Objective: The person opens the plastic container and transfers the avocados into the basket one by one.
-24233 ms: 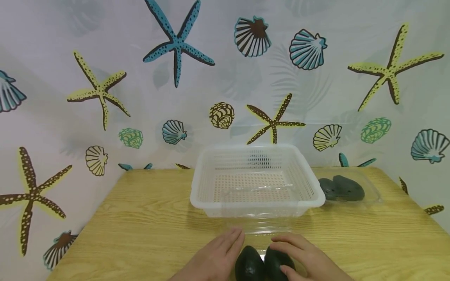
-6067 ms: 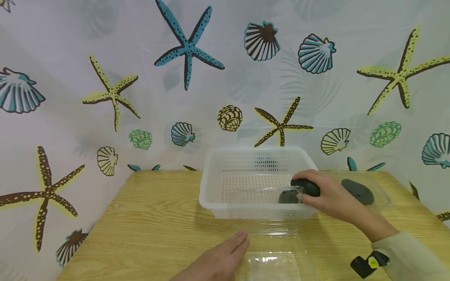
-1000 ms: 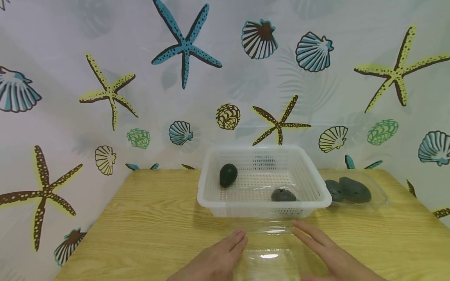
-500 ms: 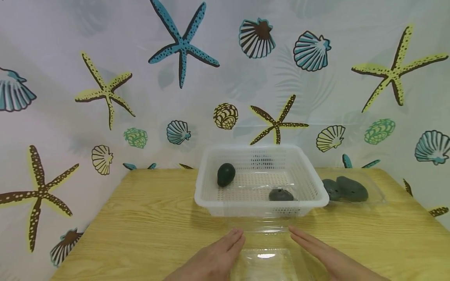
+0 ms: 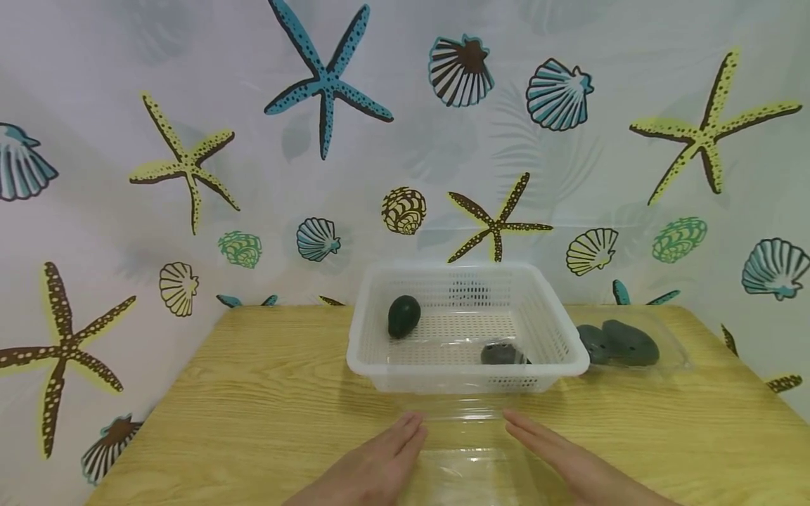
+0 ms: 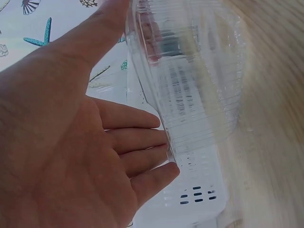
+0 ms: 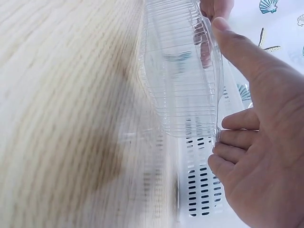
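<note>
Wood-grain table point(image 5: 272, 400): clear plastic clamshell point(image 5: 471, 472), six o'clock, has shifted slightly toward nine between straight-fingered left hand point(image 5: 370, 464) and right hand point(image 5: 567, 458), apparently being repositioned.

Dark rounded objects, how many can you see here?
4 visible: a dark green one at left in the white basket, a grey one near its front right, two more in the clear container right of it. Others may be hidden.
</note>
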Motion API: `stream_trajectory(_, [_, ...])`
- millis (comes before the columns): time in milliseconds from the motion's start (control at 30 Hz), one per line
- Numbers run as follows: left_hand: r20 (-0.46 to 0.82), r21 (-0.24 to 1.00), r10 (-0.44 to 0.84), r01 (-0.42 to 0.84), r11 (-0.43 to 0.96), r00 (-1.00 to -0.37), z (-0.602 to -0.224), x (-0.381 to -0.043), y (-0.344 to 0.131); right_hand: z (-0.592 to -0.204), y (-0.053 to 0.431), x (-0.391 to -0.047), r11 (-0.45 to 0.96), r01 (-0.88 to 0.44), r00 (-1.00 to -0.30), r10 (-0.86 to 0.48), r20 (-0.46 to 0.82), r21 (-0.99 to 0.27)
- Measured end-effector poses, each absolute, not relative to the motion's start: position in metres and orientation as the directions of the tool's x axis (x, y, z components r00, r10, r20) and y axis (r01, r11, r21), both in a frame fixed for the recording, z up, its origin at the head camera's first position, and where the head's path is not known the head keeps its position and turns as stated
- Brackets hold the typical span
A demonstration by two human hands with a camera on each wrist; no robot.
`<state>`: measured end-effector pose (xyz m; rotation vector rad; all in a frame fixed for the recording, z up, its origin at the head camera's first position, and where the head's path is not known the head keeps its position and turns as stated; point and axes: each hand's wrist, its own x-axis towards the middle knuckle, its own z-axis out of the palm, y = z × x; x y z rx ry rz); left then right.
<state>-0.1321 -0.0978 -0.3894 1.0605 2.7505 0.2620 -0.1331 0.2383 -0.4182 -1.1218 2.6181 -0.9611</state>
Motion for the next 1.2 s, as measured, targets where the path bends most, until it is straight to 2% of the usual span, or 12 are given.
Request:
stream_trajectory(200, [-0.113, 0.218, 0.660, 0.629, 0.746, -0.743, -0.391, -0.132, -0.104, -0.417, 0.228, -0.134, 0.555, -0.577, -0.731, -0.678, 0.076, -0.599])
stream_trajectory(333, [-0.139, 0.214, 0.640, 0.609, 0.764, -0.755, -0.390, -0.131, -0.106, -0.415, 0.223, -0.134, 0.550, -0.595, -0.723, -0.684, 0.092, -0.586])
stream_trajectory(567, [-0.119, 0.221, 0.646, 0.615, 0.757, -0.754, -0.388, -0.130, -0.114, -0.407, 0.213, -0.133, 0.579, -0.482, -0.763, -0.646, -0.010, -0.657])
stream_trajectory(733, [-0.145, 0.267, 0.629, 0.582, 0.768, -0.764, -0.387, -0.131, -0.121, -0.405, 0.208, -0.134, 0.562, -0.529, -0.742, -0.670, 0.026, -0.636])
stream_trajectory(900, [-0.107, 0.300, 0.648, 0.597, 0.744, -0.754, -0.389, -0.134, -0.130, -0.402, 0.202, -0.135, 0.559, -0.508, -0.742, -0.671, 0.003, -0.655])
stream_trajectory(1067, [-0.064, 0.288, 0.662, 0.622, 0.728, -0.747, -0.393, -0.137, -0.139, -0.399, 0.193, -0.134, 0.590, -0.431, -0.770, -0.635, -0.063, -0.683])
stream_trajectory(1200, [-0.069, 0.305, 0.652, 0.606, 0.735, -0.755, -0.392, -0.138, -0.145, -0.401, 0.187, -0.135, 0.583, -0.462, -0.765, -0.644, -0.033, -0.668])
